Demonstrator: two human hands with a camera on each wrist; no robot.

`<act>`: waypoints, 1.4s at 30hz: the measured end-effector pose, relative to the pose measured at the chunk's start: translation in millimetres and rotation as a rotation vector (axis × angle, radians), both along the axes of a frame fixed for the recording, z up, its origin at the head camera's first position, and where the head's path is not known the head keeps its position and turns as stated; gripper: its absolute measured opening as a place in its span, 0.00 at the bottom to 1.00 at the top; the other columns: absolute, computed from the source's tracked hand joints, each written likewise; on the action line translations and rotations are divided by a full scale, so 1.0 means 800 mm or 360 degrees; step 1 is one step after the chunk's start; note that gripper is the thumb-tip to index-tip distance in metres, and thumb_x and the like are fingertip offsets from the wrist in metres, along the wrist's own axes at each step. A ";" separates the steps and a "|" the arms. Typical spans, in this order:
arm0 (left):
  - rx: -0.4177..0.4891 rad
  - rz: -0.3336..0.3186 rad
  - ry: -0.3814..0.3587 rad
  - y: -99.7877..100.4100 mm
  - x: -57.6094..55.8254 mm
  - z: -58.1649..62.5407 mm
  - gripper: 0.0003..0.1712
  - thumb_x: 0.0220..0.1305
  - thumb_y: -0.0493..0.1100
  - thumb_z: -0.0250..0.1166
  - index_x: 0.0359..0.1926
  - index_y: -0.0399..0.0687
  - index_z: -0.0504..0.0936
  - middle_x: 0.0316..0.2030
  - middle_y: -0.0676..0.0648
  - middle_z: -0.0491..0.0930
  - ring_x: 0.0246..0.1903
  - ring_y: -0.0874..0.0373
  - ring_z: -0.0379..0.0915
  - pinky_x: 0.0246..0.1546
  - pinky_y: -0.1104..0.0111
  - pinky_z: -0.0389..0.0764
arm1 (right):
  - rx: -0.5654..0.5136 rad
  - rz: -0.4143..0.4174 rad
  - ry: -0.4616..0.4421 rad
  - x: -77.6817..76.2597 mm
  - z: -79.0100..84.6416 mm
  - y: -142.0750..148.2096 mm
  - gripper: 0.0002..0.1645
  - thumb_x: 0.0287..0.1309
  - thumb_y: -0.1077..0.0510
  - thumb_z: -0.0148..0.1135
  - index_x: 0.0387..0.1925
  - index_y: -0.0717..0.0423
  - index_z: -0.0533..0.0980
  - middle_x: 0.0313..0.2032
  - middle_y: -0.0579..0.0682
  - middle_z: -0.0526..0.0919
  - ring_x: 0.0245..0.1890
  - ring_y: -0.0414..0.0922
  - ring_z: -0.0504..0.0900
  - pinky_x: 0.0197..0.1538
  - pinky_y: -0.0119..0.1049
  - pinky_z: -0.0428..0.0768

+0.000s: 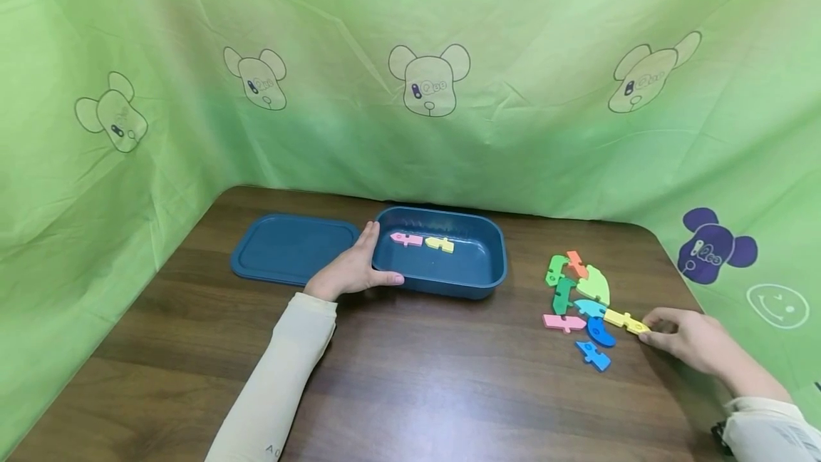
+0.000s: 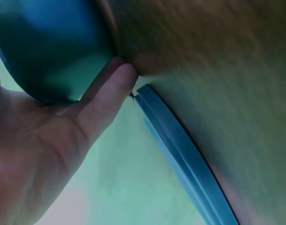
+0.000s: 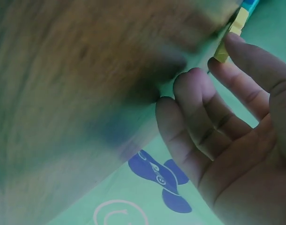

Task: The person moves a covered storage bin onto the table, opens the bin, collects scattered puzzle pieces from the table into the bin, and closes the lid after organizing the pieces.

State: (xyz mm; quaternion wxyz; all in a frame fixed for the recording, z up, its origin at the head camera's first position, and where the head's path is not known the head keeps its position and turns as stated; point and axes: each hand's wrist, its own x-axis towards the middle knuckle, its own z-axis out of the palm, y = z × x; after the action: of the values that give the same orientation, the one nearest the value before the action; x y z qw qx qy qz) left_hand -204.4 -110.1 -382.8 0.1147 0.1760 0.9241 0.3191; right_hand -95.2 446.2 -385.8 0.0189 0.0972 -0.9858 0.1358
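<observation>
My left hand rests against the left end of a blue plastic box, its fingers straight along the wall and its thumb over the front rim. Inside the box lie a pink puzzle piece and a pale yellow one. At the table's right side, my right hand pinches the near end of a yellow puzzle piece between thumb and index finger. That piece also shows at the fingertips in the right wrist view. Its far end meets a light blue piece.
Several loose pieces lie around it: greens, an orange, a pink and blues. A flat blue lid lies left of the box. Behind the wooden table hangs a green curtain.
</observation>
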 end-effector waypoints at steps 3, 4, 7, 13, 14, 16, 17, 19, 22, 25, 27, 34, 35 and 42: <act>-0.0001 0.0001 0.0003 0.000 0.000 0.000 0.74 0.55 0.71 0.71 0.80 0.47 0.30 0.80 0.46 0.29 0.77 0.48 0.36 0.72 0.56 0.52 | -0.0053 -0.0027 -0.0004 0.003 0.002 0.000 0.07 0.57 0.55 0.73 0.34 0.50 0.81 0.22 0.38 0.79 0.21 0.33 0.72 0.28 0.38 0.69; -0.0004 0.0000 0.0005 0.001 0.000 0.001 0.74 0.55 0.71 0.71 0.80 0.47 0.30 0.80 0.46 0.29 0.77 0.48 0.37 0.72 0.56 0.53 | -0.0068 -0.0037 -0.0003 0.003 0.002 0.000 0.07 0.57 0.55 0.73 0.34 0.50 0.81 0.23 0.38 0.79 0.21 0.33 0.72 0.27 0.37 0.69; -0.0018 0.0002 0.0002 0.001 0.001 0.001 0.74 0.55 0.71 0.71 0.80 0.47 0.30 0.80 0.46 0.29 0.77 0.47 0.38 0.72 0.56 0.53 | -0.0107 -0.0050 0.0007 0.005 0.004 0.000 0.06 0.59 0.55 0.72 0.36 0.50 0.81 0.23 0.38 0.79 0.21 0.32 0.72 0.27 0.36 0.69; -0.0032 -0.0003 0.0015 0.002 0.003 0.002 0.74 0.55 0.71 0.71 0.80 0.46 0.31 0.80 0.44 0.30 0.77 0.45 0.39 0.71 0.55 0.55 | -0.0161 -0.0038 0.0083 0.006 0.004 -0.001 0.07 0.61 0.55 0.71 0.39 0.50 0.82 0.23 0.38 0.78 0.21 0.33 0.70 0.25 0.34 0.68; -0.0030 -0.0005 0.0017 0.002 0.003 0.002 0.74 0.55 0.71 0.71 0.80 0.45 0.31 0.80 0.44 0.30 0.77 0.45 0.39 0.71 0.54 0.55 | -0.0169 -0.0037 0.0092 0.006 0.004 -0.002 0.07 0.61 0.55 0.71 0.39 0.50 0.82 0.23 0.38 0.78 0.21 0.33 0.70 0.25 0.34 0.68; -0.0031 -0.0005 0.0015 0.001 0.003 0.002 0.74 0.55 0.70 0.71 0.80 0.45 0.31 0.80 0.44 0.30 0.77 0.45 0.39 0.71 0.54 0.55 | -0.0176 -0.0046 0.0106 0.004 0.005 -0.004 0.08 0.61 0.55 0.72 0.40 0.50 0.82 0.22 0.38 0.78 0.21 0.33 0.70 0.24 0.34 0.68; -0.0032 -0.0005 0.0013 0.001 0.004 0.002 0.74 0.55 0.70 0.71 0.80 0.45 0.31 0.80 0.45 0.29 0.77 0.44 0.39 0.71 0.54 0.55 | -0.0183 -0.0047 0.0106 0.004 0.006 -0.005 0.08 0.61 0.55 0.72 0.41 0.51 0.82 0.22 0.39 0.78 0.21 0.34 0.70 0.24 0.34 0.68; -0.0032 -0.0003 0.0007 0.001 0.004 0.002 0.74 0.55 0.71 0.71 0.80 0.45 0.30 0.80 0.46 0.29 0.77 0.44 0.39 0.71 0.54 0.55 | -0.0191 -0.0053 0.0100 0.002 0.008 -0.006 0.09 0.62 0.54 0.71 0.42 0.51 0.82 0.22 0.40 0.78 0.21 0.34 0.70 0.24 0.35 0.68; -0.0025 -0.0001 0.0000 0.001 0.004 0.002 0.74 0.55 0.70 0.71 0.80 0.46 0.30 0.80 0.47 0.28 0.77 0.44 0.38 0.71 0.54 0.54 | -0.0199 -0.0063 0.0109 0.000 0.011 -0.010 0.10 0.62 0.53 0.71 0.43 0.52 0.82 0.23 0.40 0.78 0.21 0.35 0.70 0.24 0.35 0.67; -0.0018 0.0004 -0.0002 0.000 0.004 0.003 0.74 0.55 0.70 0.71 0.80 0.46 0.30 0.80 0.47 0.28 0.77 0.45 0.38 0.72 0.54 0.54 | -0.0220 -0.0052 0.0134 -0.004 0.012 -0.015 0.10 0.62 0.54 0.71 0.43 0.52 0.82 0.23 0.40 0.79 0.21 0.35 0.70 0.24 0.35 0.67; -0.0013 0.0003 0.0001 -0.001 0.004 0.002 0.74 0.55 0.71 0.71 0.80 0.46 0.30 0.80 0.47 0.28 0.77 0.45 0.38 0.72 0.54 0.54 | -0.0242 -0.0038 0.0149 -0.007 0.012 -0.019 0.10 0.61 0.55 0.71 0.43 0.52 0.82 0.23 0.41 0.79 0.21 0.35 0.70 0.24 0.35 0.67; 0.0012 0.0000 0.0000 -0.002 0.002 0.000 0.74 0.54 0.71 0.71 0.81 0.47 0.31 0.80 0.47 0.28 0.77 0.45 0.39 0.71 0.54 0.56 | -0.0278 0.0002 0.0195 -0.017 0.018 -0.034 0.08 0.61 0.57 0.72 0.41 0.51 0.82 0.22 0.41 0.78 0.20 0.35 0.70 0.24 0.34 0.67; 0.0013 0.0001 -0.0002 -0.002 0.002 0.000 0.74 0.54 0.71 0.72 0.81 0.47 0.31 0.80 0.47 0.28 0.76 0.45 0.40 0.71 0.54 0.57 | -0.0283 0.0009 0.0194 -0.019 0.019 -0.036 0.08 0.61 0.57 0.72 0.41 0.51 0.82 0.22 0.41 0.78 0.20 0.35 0.70 0.24 0.34 0.67; -0.0003 0.0003 0.0001 -0.001 0.000 0.000 0.74 0.54 0.71 0.71 0.80 0.48 0.30 0.80 0.47 0.29 0.77 0.46 0.40 0.71 0.55 0.56 | -0.0308 0.0056 0.0199 -0.026 0.030 -0.050 0.08 0.62 0.58 0.71 0.42 0.53 0.82 0.23 0.42 0.78 0.22 0.36 0.71 0.24 0.34 0.68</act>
State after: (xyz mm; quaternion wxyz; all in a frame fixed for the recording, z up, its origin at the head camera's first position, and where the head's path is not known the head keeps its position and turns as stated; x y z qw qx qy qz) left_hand -204.7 -110.8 -382.9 0.1143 0.1751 0.9246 0.3183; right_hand -116.4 406.2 -362.1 0.0871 0.1205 -0.9631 0.2244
